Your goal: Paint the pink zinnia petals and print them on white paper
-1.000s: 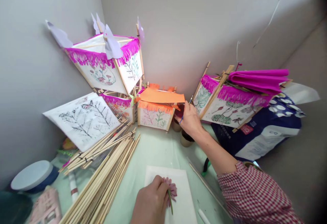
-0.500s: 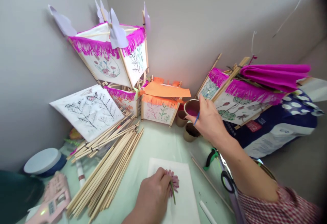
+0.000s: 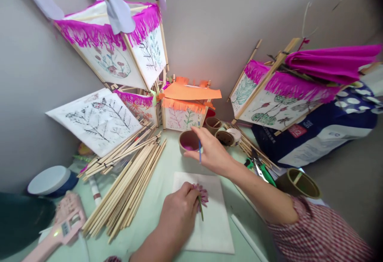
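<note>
My left hand (image 3: 178, 216) presses a pink flower (image 3: 203, 195) by its green stem onto a white sheet of paper (image 3: 213, 225) on the table. My right hand (image 3: 213, 154) holds a small brown cup of purple paint (image 3: 188, 140) at its rim, together with a thin blue-handled brush (image 3: 199, 150). The cup is low over the table, just behind the paper.
A pile of bamboo sticks (image 3: 128, 186) lies left of the paper. Paper lanterns with magenta (image 3: 119, 50) and orange fringe (image 3: 184, 110) stand at the back. More brown cups (image 3: 224, 136), green scissors (image 3: 260, 168), a pink glue gun (image 3: 62, 230) and a blue bag (image 3: 314, 138) are around.
My right hand has brought the paint cup from the back near the lanterns forward and down to just behind the paper. The left hand stays on the flower.
</note>
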The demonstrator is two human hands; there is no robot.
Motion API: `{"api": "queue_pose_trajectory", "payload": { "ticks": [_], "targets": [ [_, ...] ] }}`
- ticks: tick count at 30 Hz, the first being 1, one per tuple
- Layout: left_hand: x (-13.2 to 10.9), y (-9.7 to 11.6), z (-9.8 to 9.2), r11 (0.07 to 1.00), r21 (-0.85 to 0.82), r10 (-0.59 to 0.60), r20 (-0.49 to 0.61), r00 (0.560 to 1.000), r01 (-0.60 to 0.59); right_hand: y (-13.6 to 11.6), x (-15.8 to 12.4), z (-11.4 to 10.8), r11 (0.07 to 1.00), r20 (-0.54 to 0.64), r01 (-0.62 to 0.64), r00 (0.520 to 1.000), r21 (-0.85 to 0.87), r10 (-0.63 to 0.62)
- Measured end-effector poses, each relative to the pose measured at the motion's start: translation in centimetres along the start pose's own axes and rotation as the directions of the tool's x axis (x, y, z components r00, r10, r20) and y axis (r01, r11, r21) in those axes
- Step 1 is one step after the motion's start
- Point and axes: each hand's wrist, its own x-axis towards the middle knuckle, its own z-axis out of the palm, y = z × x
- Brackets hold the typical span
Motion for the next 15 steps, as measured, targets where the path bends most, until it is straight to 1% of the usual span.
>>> {"api": "queue_pose_trajectory", "payload": {
  "ticks": [3, 5, 7, 8, 9, 11, 14, 15],
  "targets": [
    [0.1, -0.1, 0.0, 1.0, -0.018, -0.002, -0.006, 1.0, 0.002, -0.4, 1.6, 2.8, 0.999, -0.026, 0.048, 0.999, 0.017, -0.047],
    [0.1, -0.1, -0.1, 0.999, -0.034, 0.007, -0.017, 1.0, -0.008, -0.5, 2.2, 4.5, 0.999, -0.014, 0.036, 0.999, -0.016, -0.036],
    [0.1, -0.2, 0.0, 0.999, -0.038, 0.019, -0.03, 0.999, -0.02, -0.4, 2.5, 5.6, 0.999, 0.01, 0.006, 1.0, -0.054, -0.006],
    [0.1, -0.2, 0.0, 0.999, -0.037, 0.025, -0.038, 0.999, -0.027, -0.3, 2.5, 5.8, 0.998, 0.017, 0.003, 1.0, -0.066, -0.002],
    [0.1, -0.2, 0.0, 0.999, -0.035, 0.031, -0.045, 0.998, -0.033, -0.1, 2.3, 5.8, 0.997, 0.015, 0.009, 1.0, -0.075, -0.008],
    [0.1, -0.2, 0.0, 0.999, -0.03, 0.041, -0.058, 0.997, -0.043, 0.3, 1.7, 4.9, 0.994, -0.011, 0.049, 0.999, -0.096, -0.05],
    [0.1, -0.1, 0.0, 0.999, -0.023, 0.047, -0.067, 0.997, -0.048, 1.4, 0.4, 2.2, 0.98, -0.084, 0.105, 0.989, -0.168, -0.12],
    [0.1, 0.0, -0.1, 0.999, -0.02, 0.046, -0.066, 0.997, -0.047, 1.8, -0.1, 1.3, 0.975, -0.122, 0.089, 0.986, -0.205, -0.116]
  ]
}}
